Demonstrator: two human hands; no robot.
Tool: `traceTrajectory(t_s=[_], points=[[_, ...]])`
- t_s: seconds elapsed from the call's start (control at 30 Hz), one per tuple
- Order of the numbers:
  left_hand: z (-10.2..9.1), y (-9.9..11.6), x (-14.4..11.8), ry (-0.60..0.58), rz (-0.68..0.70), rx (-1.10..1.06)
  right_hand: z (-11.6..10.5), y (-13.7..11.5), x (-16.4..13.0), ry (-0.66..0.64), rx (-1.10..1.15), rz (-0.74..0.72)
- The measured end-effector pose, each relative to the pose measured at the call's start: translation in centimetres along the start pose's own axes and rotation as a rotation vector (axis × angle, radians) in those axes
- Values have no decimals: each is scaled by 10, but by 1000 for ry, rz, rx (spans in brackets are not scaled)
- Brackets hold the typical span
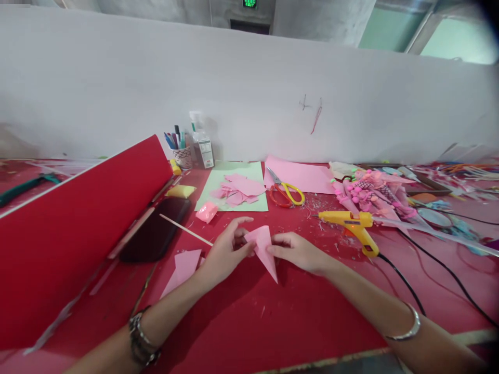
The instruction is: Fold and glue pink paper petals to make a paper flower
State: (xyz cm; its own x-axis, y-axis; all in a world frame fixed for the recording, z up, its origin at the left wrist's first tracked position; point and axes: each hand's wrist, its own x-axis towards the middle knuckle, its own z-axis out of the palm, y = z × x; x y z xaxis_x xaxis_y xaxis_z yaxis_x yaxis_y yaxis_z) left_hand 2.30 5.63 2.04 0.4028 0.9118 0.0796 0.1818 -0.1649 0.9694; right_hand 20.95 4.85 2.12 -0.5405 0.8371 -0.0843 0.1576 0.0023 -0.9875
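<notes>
Both hands hold a folded piece of pink paper (pixel 264 244), pointed like a cone with its tip toward me, above the red table. My left hand (pixel 226 252) pinches its left side between thumb and fingers. My right hand (pixel 298 253) grips the right edge, thumb on top. A thin pale stick (pixel 185 229) runs from over a black phone-like slab (pixel 156 231) to behind my left hand; whether the hand touches it is hidden. Pink paper pieces (pixel 186 265) lie partly under my left forearm.
A yellow glue gun (pixel 349 219) with a black cord lies at right, near pink cone-shaped bundles (pixel 374 192). Scissors (pixel 286 189), a pink sheet (pixel 307 176) and paper cutouts (pixel 239 188) lie ahead. A red board (pixel 86 223) leans at left; a pen cup (pixel 182 156) and bottle (pixel 203 148) stand behind.
</notes>
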Motion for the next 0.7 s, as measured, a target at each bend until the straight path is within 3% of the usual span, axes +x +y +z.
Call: traceTrajectory(t_s=[0.2, 0.37, 0.53, 0.7], points=[[1, 8, -3, -1, -102, -144, 3, 4, -1, 66, -12, 27], [1, 7, -4, 16, -69, -226, 6, 5, 0, 116, -17, 11], [6, 5, -7, -74, -6, -84, 10, 7, 1, 145, -26, -14], [11, 2, -9, -37, 3, 80, 15, 9, 1, 110, -8, -7]])
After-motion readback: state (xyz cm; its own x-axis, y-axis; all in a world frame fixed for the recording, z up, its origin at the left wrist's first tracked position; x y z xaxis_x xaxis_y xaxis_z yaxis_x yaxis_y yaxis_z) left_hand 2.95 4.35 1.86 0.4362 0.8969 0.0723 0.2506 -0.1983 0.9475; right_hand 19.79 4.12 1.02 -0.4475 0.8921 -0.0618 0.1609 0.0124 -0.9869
